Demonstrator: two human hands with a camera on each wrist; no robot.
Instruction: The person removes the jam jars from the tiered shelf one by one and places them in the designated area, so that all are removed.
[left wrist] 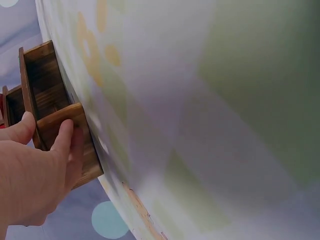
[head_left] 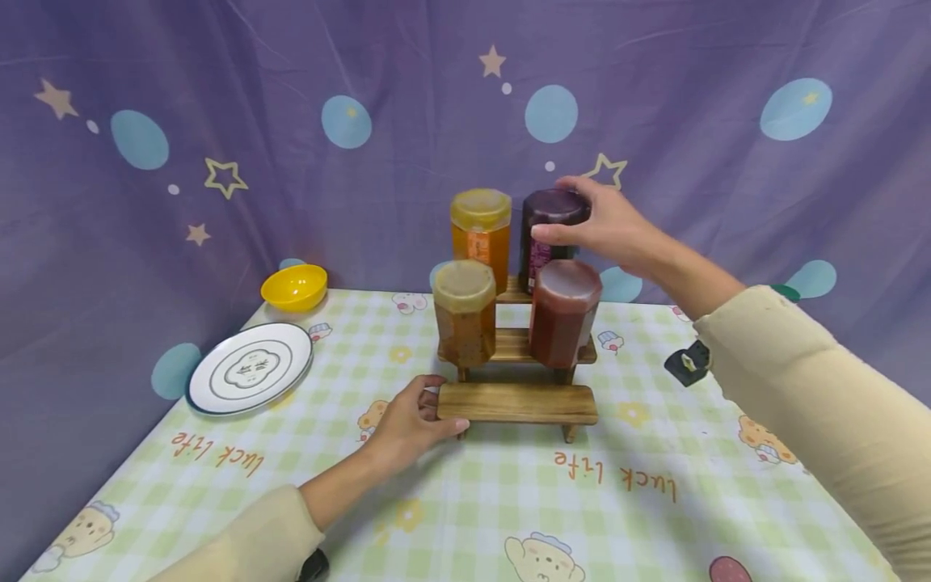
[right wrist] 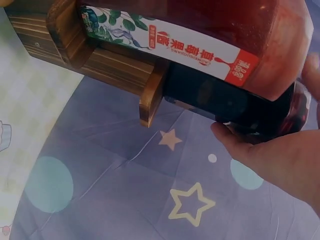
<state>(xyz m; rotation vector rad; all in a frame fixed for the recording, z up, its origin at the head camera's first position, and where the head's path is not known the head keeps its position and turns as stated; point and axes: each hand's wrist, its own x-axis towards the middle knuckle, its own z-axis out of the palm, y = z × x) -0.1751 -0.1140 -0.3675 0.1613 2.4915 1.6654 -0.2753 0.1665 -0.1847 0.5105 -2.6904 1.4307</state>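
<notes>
Your left hand [head_left: 403, 420] is nearest: fingers clamped on the left end of the wooden rack [head_left: 516, 402], lowest step. Middle step carries an amber jar [head_left: 465, 319] at left, a red jar [head_left: 563, 319] at right. Top step: orange jar [head_left: 480, 234] at left, dark jar [head_left: 547, 210] at right, with your right hand's [head_left: 617, 222] fingers clamped round its upper part. Can't tell if its base is fully seated. Purple curtain [head_left: 436, 81] behind.

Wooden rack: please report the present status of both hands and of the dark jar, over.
Left hand holds wooden rack at left end of lowest step. Right hand grips dark jar at top step. Red jar stands in front, one step lower.
</notes>
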